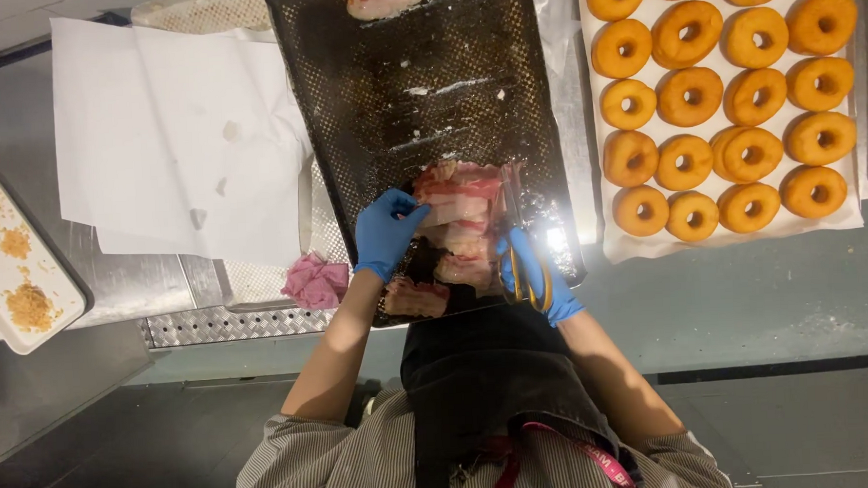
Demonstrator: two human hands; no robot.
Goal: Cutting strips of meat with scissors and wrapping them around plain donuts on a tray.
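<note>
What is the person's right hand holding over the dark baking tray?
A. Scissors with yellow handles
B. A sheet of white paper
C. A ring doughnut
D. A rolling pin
A: the blue-gloved right hand has its fingers through the yellow handles of scissors, blades pointing at the raw bacon strips on the dark baking tray; the left hand touches the bacon.
</note>
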